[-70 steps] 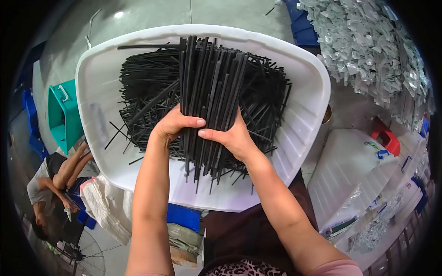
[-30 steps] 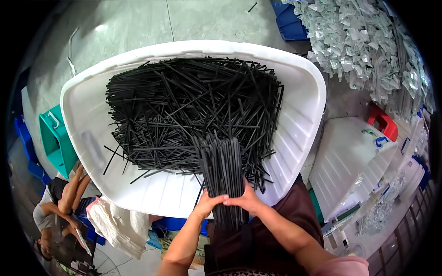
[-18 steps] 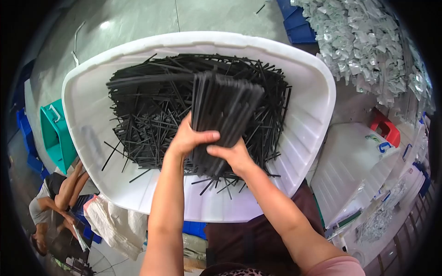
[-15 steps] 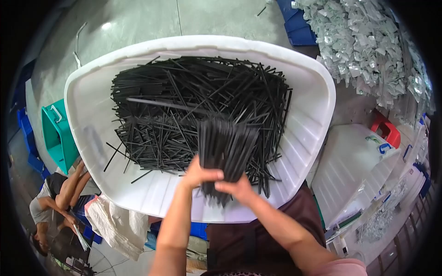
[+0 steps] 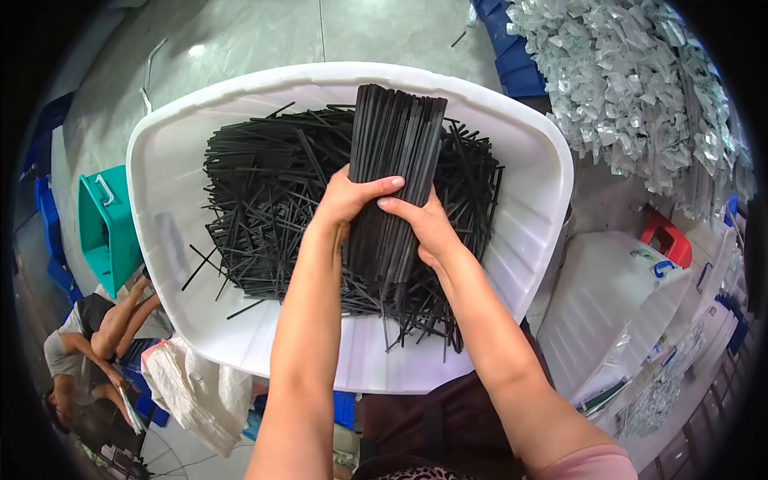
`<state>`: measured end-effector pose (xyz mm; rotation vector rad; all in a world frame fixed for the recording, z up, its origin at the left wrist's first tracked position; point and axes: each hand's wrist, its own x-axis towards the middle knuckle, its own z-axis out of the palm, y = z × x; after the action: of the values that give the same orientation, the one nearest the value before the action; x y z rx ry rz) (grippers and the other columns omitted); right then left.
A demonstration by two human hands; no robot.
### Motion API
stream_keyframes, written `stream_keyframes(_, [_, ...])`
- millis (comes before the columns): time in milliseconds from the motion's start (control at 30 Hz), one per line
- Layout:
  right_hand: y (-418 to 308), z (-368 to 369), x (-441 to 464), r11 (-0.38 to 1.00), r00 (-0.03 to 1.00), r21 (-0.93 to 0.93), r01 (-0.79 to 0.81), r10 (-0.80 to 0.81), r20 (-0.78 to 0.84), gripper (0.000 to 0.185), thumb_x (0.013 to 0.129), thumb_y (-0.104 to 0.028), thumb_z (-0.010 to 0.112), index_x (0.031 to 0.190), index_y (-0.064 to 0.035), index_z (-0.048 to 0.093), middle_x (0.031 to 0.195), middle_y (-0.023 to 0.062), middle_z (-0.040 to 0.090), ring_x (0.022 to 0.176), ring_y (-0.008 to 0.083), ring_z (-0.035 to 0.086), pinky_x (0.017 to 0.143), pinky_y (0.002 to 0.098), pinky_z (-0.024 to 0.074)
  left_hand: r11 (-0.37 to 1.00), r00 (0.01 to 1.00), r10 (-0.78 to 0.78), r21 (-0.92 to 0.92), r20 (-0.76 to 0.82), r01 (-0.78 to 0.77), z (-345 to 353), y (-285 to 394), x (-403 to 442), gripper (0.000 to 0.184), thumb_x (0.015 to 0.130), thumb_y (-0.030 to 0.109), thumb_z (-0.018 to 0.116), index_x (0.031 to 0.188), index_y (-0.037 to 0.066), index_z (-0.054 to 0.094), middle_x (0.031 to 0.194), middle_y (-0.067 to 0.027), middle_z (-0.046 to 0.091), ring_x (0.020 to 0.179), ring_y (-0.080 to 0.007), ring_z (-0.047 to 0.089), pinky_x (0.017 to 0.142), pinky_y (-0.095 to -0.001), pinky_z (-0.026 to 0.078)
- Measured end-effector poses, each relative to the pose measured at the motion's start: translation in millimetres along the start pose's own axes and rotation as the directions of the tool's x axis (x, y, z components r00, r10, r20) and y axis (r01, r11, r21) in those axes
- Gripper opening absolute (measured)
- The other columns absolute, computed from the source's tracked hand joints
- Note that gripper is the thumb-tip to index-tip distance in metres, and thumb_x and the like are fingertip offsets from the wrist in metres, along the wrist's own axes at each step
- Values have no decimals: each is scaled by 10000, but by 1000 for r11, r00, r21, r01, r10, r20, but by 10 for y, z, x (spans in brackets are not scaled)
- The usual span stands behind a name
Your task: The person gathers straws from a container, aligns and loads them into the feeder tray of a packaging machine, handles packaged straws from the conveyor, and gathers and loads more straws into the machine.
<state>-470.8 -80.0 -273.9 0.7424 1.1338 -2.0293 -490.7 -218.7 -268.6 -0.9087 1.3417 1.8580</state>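
Both hands grip one thick bundle of black sticks [image 5: 394,136], held over the middle of the white tub [image 5: 352,76]. My left hand [image 5: 348,200] wraps its left side and my right hand [image 5: 424,224] its right side, thumbs pointing toward each other across the front. The bundle's upper ends are fairly level, while a few sticks stick out lower at the bottom. Beneath and around it lies a tangled heap of loose black sticks [image 5: 264,192], partly hidden by the bundle and my arms. What the sticks are made of I cannot tell.
A green bin [image 5: 112,232] stands left of the tub, near a white woven sack [image 5: 192,392]. A seated person [image 5: 96,336] handles thin strips at the lower left. Clear bagged pieces [image 5: 624,88] are piled at upper right, above a translucent box [image 5: 600,296] and a red handle [image 5: 668,238].
My hands have moved up and away from me with the bundle, from the tub's near side to over its middle. The bundle now looks larger and sharper, and the view has shifted slightly.
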Motion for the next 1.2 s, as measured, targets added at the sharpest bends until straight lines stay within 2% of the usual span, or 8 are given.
stream_keyframes(100, [415, -134, -159, 994, 999, -96, 45, -45, 4, 714, 593, -3, 703, 1194, -46, 320, 1035, 81, 507, 947, 173, 511, 819, 298, 440, 988, 987, 156, 10, 42, -156, -133, -398, -193, 512, 604, 115, 746, 1044, -29, 527, 933, -113, 604, 802, -191, 587, 738, -307, 484])
stream_keyframes(267, [1353, -417, -1289, 917, 996, -390, 81, -60, 68, 836, 629, -93, 730, 1289, -20, 224, 1195, 108, 426, 1106, 198, 419, 952, 317, 322, 999, 995, 5, -47, 100, 0, -247, -1546, -1119, 710, 515, 74, 792, 1145, 4, 472, 1064, -65, 556, 987, -163, 512, 886, -299, 394])
stream_keyframes(333, [1542, -459, -1730, 907, 965, -331, -260, 248, -79, 761, 614, -58, 733, 1244, -25, 308, 1140, 86, 478, 1047, 180, 474, 880, 300, 394, 991, 988, -135, 32, 81, 133, -205, -1882, -1385, 782, 499, 91, 810, 1183, 8, 438, 1075, -66, 545, 1011, -160, 494, 887, -282, 383])
stream_keyframes(433, [1483, -526, -1792, 928, 943, -164, -334, 326, -73, 584, 635, 5, 696, 1142, -20, 407, 1023, 56, 530, 935, 158, 525, 801, 279, 436, 997, 996, -47, 62, 72, 43, -34, -1784, -1375, 711, 526, 122, 813, 1137, 16, 464, 1025, -64, 563, 937, -138, 518, 837, -269, 413])
stream_keyframes(667, [301, -224, -1902, 952, 998, -300, -66, 68, -3, 697, 618, 4, 704, 1200, -34, 323, 1077, 74, 499, 982, 171, 499, 834, 292, 423, 995, 999, 2, -98, 38, 1, 485, -821, -1683, 556, 566, 71, 781, 1046, -1, 509, 958, -72, 589, 864, -144, 556, 783, -279, 453])
stream_keyframes(867, [-894, 219, -2411, 861, 948, -467, 202, -51, 315, 748, 614, -46, 725, 1228, -43, 298, 1098, 91, 492, 999, 174, 493, 845, 303, 418, 928, 982, 185, -323, -29, -185, 1015, 68, -2556, 495, 604, 65, 743, 1048, -12, 537, 969, -89, 592, 867, -170, 572, 787, -293, 459])
stream_keyframes(1000, [-1710, 547, -3029, 770, 878, -617, 164, 172, 447, 691, 607, -101, 749, 1177, 4, 374, 1056, 91, 524, 966, 174, 509, 838, 304, 421, 791, 910, 380, -453, -164, -412, 1503, 387, -3479, 473, 632, 91, 730, 1054, -7, 540, 989, -96, 588, 891, -183, 571, 805, -306, 456])
stream_keyframes(1200, [-2255, 831, -4347, 592, 701, -806, 9, 571, 427, 569, 583, -89, 680, 1101, 30, 475, 983, 115, 570, 945, 237, 548, 813, 318, 445, 518, 884, 288, -716, -368, -468, 2476, -128, -4519, 622, 602, 56, 729, 1156, 58, 445, 1025, -98, 552, 963, -221, 517, 812, -359, 443])
